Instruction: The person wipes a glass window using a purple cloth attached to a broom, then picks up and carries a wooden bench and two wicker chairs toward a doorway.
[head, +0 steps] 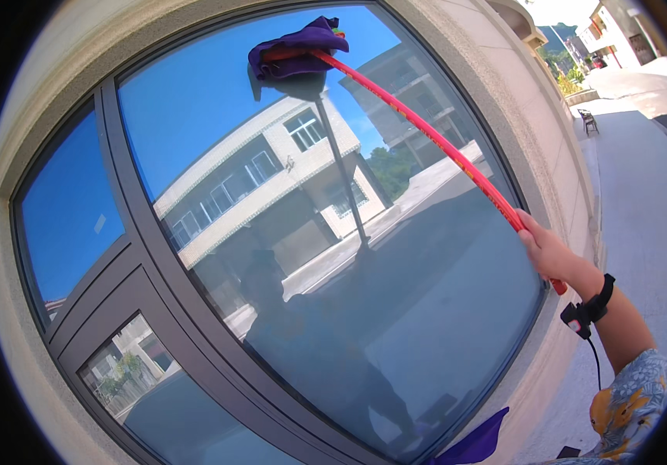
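Observation:
My right hand point(551, 253) is wrapped around a long red pole point(426, 131) near its lower end. The pole, which bears yellow writing, slants up and left across a large window pane point(438, 308). At its top hangs a purple cloth point(298, 43), bunched over the pole's head, near the top of the glass; its dark reflection lies just below. Whether the cloth presses on the glass, I cannot tell. A second piece of purple cloth point(476, 439) shows at the bottom edge, partly cut off. My left hand is out of view.
Dark window frame bars point(159, 250) divide the glass, with a smaller pane point(77, 215) at left. A stone surround point(473, 75) edges the window. Along the wall at right runs a paved walkway point(636, 192), with a chair point(587, 122) farther off. A cable point(596, 363) hangs from my wrist device point(583, 317).

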Demonstrator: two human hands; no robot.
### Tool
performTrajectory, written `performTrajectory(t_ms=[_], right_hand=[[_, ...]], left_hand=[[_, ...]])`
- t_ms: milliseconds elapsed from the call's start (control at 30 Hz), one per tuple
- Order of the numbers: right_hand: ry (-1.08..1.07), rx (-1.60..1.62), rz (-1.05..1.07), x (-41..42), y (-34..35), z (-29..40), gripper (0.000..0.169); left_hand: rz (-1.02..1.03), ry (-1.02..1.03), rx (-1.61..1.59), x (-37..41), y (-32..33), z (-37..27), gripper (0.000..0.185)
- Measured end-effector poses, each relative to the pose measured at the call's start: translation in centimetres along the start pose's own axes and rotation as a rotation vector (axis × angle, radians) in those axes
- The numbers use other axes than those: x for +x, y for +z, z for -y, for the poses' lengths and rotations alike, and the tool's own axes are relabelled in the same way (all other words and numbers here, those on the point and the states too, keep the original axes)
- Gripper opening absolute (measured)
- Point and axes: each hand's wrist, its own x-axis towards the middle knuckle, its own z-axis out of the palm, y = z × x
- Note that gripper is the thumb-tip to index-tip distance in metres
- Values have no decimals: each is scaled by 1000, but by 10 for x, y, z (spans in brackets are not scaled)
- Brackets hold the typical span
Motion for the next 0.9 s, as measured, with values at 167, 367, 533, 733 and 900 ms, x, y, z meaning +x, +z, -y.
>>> performTrajectory(t_ms=[167,367,533,733,900], right_hand=[[39,-74,36,-146,53,-136,53],[71,-11,6,-183,74,-138,52],[-15,42,-163,17,-16,-88,41],[13,96,-133,207,-113,35,45],[-21,42,-178,278,-138,60,48]], left_hand=[[-207,126,521,107,-59,-96,101],[-167,137,763,172,-55,-141,116],[-152,195,722,187,-33,-127,124],[-168,217,640,189,-25,-123,124],[-142,147,663,188,-25,-136,122]])
